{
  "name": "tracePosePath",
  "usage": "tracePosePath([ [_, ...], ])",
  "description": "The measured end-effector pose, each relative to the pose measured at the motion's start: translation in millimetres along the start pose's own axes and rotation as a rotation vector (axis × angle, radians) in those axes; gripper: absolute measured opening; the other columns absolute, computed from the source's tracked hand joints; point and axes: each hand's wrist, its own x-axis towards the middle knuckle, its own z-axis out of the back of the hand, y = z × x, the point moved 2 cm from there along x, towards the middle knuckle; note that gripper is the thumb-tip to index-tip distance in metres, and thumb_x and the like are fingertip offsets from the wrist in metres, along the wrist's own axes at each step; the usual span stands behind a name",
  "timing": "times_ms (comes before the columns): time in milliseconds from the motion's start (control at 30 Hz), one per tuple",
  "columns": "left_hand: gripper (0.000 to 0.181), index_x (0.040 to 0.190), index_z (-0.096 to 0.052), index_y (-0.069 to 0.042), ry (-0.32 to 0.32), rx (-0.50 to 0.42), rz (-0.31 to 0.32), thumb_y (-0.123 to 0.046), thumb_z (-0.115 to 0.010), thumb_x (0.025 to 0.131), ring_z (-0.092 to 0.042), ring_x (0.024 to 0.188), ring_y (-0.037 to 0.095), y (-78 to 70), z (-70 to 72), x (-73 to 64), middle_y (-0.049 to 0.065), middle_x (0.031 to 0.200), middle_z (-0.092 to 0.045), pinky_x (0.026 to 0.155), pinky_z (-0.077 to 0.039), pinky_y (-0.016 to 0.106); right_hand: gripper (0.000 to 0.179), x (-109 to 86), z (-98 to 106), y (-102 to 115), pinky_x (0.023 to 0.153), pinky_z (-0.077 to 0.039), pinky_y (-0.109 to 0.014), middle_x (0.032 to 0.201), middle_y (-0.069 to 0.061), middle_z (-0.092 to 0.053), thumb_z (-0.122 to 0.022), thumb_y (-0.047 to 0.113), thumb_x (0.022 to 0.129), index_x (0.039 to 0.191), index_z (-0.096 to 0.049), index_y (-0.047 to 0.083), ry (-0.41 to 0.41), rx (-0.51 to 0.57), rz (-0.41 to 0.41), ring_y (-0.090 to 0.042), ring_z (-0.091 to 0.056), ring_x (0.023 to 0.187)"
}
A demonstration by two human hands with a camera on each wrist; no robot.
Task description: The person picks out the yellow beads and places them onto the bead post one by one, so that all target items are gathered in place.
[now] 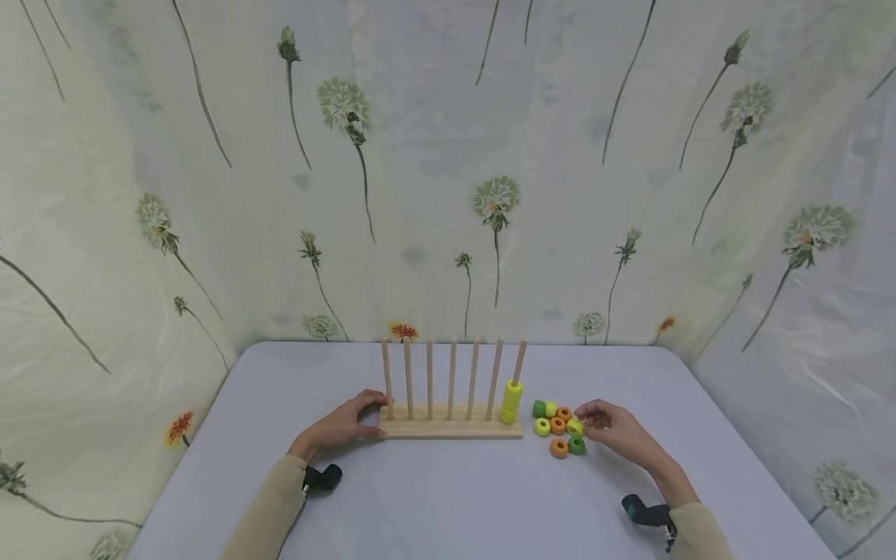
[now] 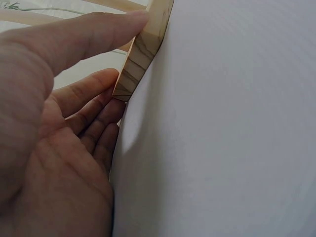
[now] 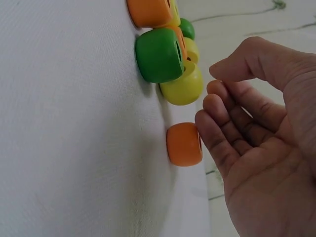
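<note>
A wooden peg rack (image 1: 451, 429) stands on the table, with a row of upright pegs along its base. Yellow beads (image 1: 512, 402) are stacked on its rightmost peg. My left hand (image 1: 348, 421) grips the base's left end, thumb on the near side and fingers behind. To the right of the rack lies a group of loose beads, among them a yellow bead (image 3: 182, 86), a green bead (image 3: 159, 55) and an orange bead (image 3: 184, 144). Beside them hovers my right hand (image 1: 616, 432), fingers loosely bent, nothing visible between thumb and fingertips. The little finger is close to the orange bead; contact is unclear.
The white table (image 1: 420, 505) has rounded back corners. Behind and on both sides hangs a flower-printed curtain (image 1: 434, 155). A dark wrist camera (image 1: 323, 477) is strapped to the left wrist, another camera (image 1: 645, 512) to the right.
</note>
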Motion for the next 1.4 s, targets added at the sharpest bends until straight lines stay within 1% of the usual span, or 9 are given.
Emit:
tracePosePath([
  [167, 0.062, 0.132, -0.053, -0.015, -0.011, 0.005, 0.009, -0.032, -0.080, 0.079, -0.031, 0.140, 0.031, -2.5, 0.8, -0.6, 0.008, 0.144, -0.041, 0.116, -0.022, 0.054, 0.030, 2.8, 0, -1, 0.076, -0.050, -0.022, 0.110, -0.011, -0.062, -0.064, 0.007, 0.087, 0.117, -0.059, 0.002, -0.004, 0.002, 0.014, -0.015, -0.055, 0.094],
  [267, 0.062, 0.132, -0.053, -0.013, -0.011, 0.007, 0.005, -0.031, -0.080, 0.079, -0.031, 0.140, 0.032, -4.6, 1.1, -0.7, 0.009, 0.144, -0.041, 0.116, -0.022, 0.054, 0.032, 5.1, -1, -2, 0.077, -0.050, -0.022, 0.111, -0.010, -0.061, -0.064, 0.006, 0.087, 0.118, -0.058, 0.002, 0.008, -0.005, 0.026, -0.015, -0.055, 0.094],
  [400, 0.062, 0.132, -0.052, -0.011, -0.005, 0.008, -0.004, -0.030, -0.079, 0.079, -0.032, 0.140, 0.032, -6.1, 1.2, -0.5, 0.010, 0.143, -0.042, 0.115, -0.022, 0.055, 0.033, 6.5, -2, -2, 0.077, -0.049, -0.022, 0.111, -0.010, -0.061, -0.064, 0.005, 0.086, 0.118, -0.058, 0.002, 0.018, -0.008, 0.024, -0.015, -0.054, 0.094],
  [500, 0.062, 0.132, -0.052, -0.011, -0.004, 0.009, -0.006, -0.030, -0.079, 0.079, -0.032, 0.140, 0.032, -5.9, 1.1, -0.1, 0.009, 0.143, -0.042, 0.115, -0.023, 0.056, 0.032, 6.7, -2, -2, 0.076, -0.049, -0.021, 0.110, -0.010, -0.061, -0.065, 0.005, 0.086, 0.117, -0.059, 0.002, 0.012, -0.009, 0.014, -0.016, -0.055, 0.094],
  [567, 0.062, 0.132, -0.052, -0.011, -0.006, 0.010, -0.004, -0.030, -0.079, 0.079, -0.033, 0.139, 0.032, -5.3, 1.1, 0.2, 0.009, 0.143, -0.042, 0.114, -0.023, 0.056, 0.031, 6.9, -2, -2, 0.075, -0.049, -0.022, 0.109, -0.010, -0.061, -0.065, 0.004, 0.086, 0.116, -0.059, 0.002, 0.014, -0.025, 0.026, -0.018, -0.054, 0.094],
  [833, 0.062, 0.132, -0.053, -0.012, -0.007, 0.000, 0.002, -0.030, -0.080, 0.079, -0.032, 0.140, 0.032, -3.2, 0.6, 0.6, 0.009, 0.143, -0.042, 0.115, -0.022, 0.056, 0.035, 8.8, -5, -3, 0.074, -0.049, -0.021, 0.109, -0.008, -0.063, -0.067, 0.000, 0.080, 0.115, -0.060, 0.003, -0.004, -0.087, 0.020, -0.018, -0.054, 0.094],
  [1067, 0.062, 0.132, -0.053, -0.012, -0.005, 0.001, 0.002, -0.029, -0.080, 0.079, -0.031, 0.141, 0.032, -0.5, -0.6, -0.1, 0.009, 0.143, -0.043, 0.116, -0.021, 0.055, 0.035, 8.6, -8, 0, 0.077, -0.051, -0.028, 0.108, -0.009, -0.063, -0.068, 0.001, 0.079, 0.114, -0.060, 0.002, 0.008, -0.096, 0.005, -0.020, -0.055, 0.093],
  [1267, 0.061, 0.132, -0.053, -0.013, -0.007, 0.001, -0.001, -0.030, -0.079, 0.079, -0.032, 0.140, 0.032, 0.2, -0.6, 0.4, 0.009, 0.143, -0.043, 0.115, -0.022, 0.056, 0.035, 10.2, -9, -1, 0.077, -0.051, -0.028, 0.107, -0.008, -0.063, -0.068, 0.002, 0.080, 0.114, -0.060, 0.003, 0.010, -0.123, -0.018, -0.018, -0.056, 0.093],
  [1400, 0.061, 0.132, -0.053, -0.013, -0.007, 0.003, 0.000, -0.029, -0.079, 0.079, -0.031, 0.140, 0.032, -0.2, -0.2, 0.1, 0.009, 0.143, -0.042, 0.115, -0.021, 0.056, 0.036, 10.2, -9, -1, 0.077, -0.051, -0.029, 0.108, -0.009, -0.063, -0.068, 0.003, 0.080, 0.114, -0.060, 0.002, 0.012, -0.132, -0.017, -0.019, -0.056, 0.093],
])
